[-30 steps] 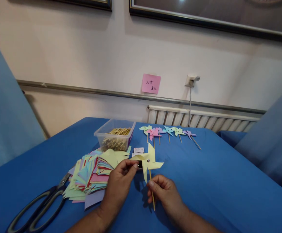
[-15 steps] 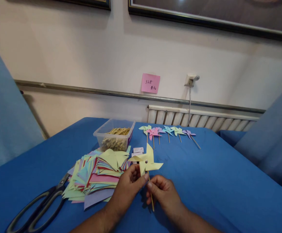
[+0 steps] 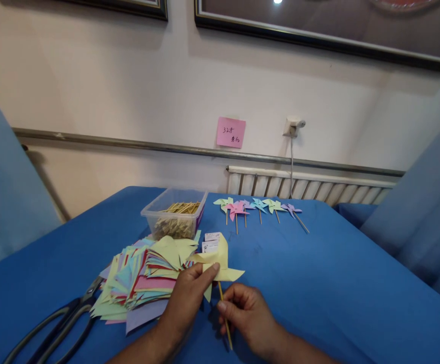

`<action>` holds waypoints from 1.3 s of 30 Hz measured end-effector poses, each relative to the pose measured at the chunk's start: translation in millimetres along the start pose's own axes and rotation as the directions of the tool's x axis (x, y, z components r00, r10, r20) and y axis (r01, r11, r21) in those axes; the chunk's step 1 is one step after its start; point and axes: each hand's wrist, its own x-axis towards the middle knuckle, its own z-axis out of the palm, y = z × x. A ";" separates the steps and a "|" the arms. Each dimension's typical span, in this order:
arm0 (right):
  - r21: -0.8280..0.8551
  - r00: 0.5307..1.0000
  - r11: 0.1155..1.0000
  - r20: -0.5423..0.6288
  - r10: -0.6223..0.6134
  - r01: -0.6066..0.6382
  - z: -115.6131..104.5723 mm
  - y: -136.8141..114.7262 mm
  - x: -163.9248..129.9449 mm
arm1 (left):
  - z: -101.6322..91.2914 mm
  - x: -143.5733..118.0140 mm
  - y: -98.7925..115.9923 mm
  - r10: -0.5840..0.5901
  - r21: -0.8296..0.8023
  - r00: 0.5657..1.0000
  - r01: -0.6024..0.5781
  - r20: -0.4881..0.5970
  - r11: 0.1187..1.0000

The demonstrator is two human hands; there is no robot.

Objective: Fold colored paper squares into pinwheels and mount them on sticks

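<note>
A pale yellow paper pinwheel (image 3: 224, 262) on a thin wooden stick (image 3: 225, 321) is held between my two hands over the table. My left hand (image 3: 190, 292) is closed on the pinwheel's head, its thumb pressed over the centre and covering the pin there. Lower down, my right hand (image 3: 248, 316) pinches the stick between thumb and fingers; the stick's bottom end shows below it. Just left of my left hand lies a loose pile of coloured paper sheets (image 3: 155, 283). Small white boxes (image 3: 210, 246) stand behind the pinwheel, partly hidden by it.
Large scissors (image 3: 66, 316) lie at the left on the blue-covered table (image 3: 341, 283). A clear plastic tub (image 3: 149, 217) of wooden sticks (image 3: 180, 208) stands behind the papers. Several finished pinwheels (image 3: 237, 209) lie in a row near the back edge, by the radiator (image 3: 314, 187).
My left thumb has moved from below the pinwheel's centre up onto it, covering the metal pin. The pinwheel sits slightly lower and further left in view. My right hand still pinches the stick.
</note>
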 end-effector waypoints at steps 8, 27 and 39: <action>-0.057 1.000 0.998 0.011 -0.013 0.014 1.5 -0.5 -1.7 | -2.9 4.7 1.1 0.036 0.082 0.996 -0.029 -0.080 0.996; -0.756 0.870 0.626 -0.425 -0.249 -0.190 -93.2 -13.0 65.4 | 5.9 6.5 -23.2 -0.043 0.143 0.962 0.004 0.269 0.990; -0.841 0.802 0.307 -0.527 -0.281 -0.445 -135.1 -39.8 133.7 | 6.8 7.1 -27.0 -0.071 0.280 0.935 -0.031 0.347 0.960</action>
